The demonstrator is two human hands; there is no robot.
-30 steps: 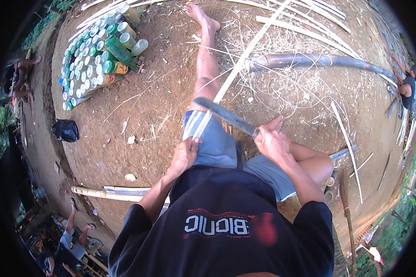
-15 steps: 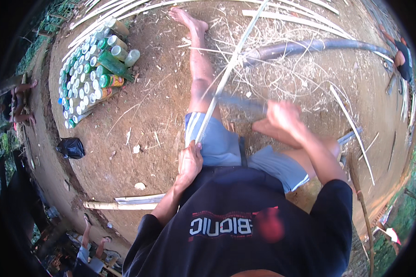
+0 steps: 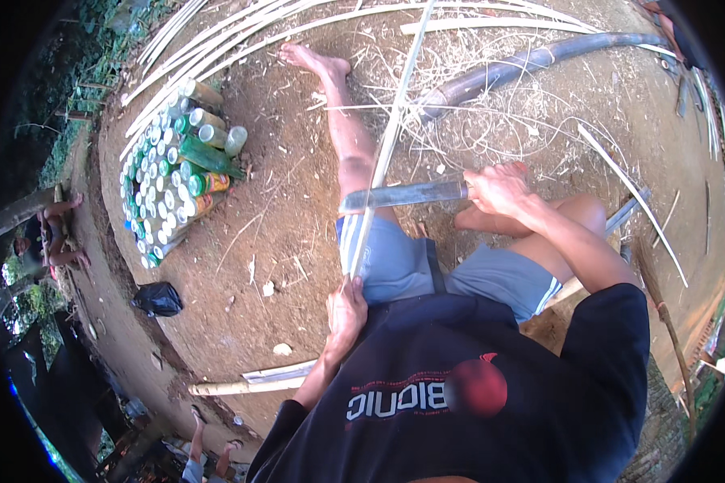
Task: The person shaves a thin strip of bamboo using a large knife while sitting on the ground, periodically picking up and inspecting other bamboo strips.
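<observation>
At the far left a person [image 3: 44, 237] sits at the edge of the dirt yard, well away from the work, and nearer in a stack of bottles and cans [image 3: 173, 173] lies on its side on the bare ground [image 3: 274, 241], with a black bag [image 3: 158, 299] just below it and a split bamboo piece [image 3: 254, 380] lying close to the seated worker. The left hand [image 3: 345, 310] is closed around the near end of a long, thin bamboo strip [image 3: 387, 145], pinning it against the left thigh, from where the strip runs up and away over the outstretched leg toward the pile of slats [image 3: 242, 40] at the top. Across the strip, just above the knee, lies the flat blade of a big knife [image 3: 403, 196], its handle gripped tight in the right hand [image 3: 498, 189]. This looks like the shaving or thinning step, with the blade's edge set against the strip. The next stroke seems to call for a steady hold with the left hand and a shallow blade angle, kept clear of the bare leg beneath. To the right a thick bamboo pole [image 3: 532, 60] lies among the shavings, and loose slivers [image 3: 632, 193] rest near the bent right knee.
</observation>
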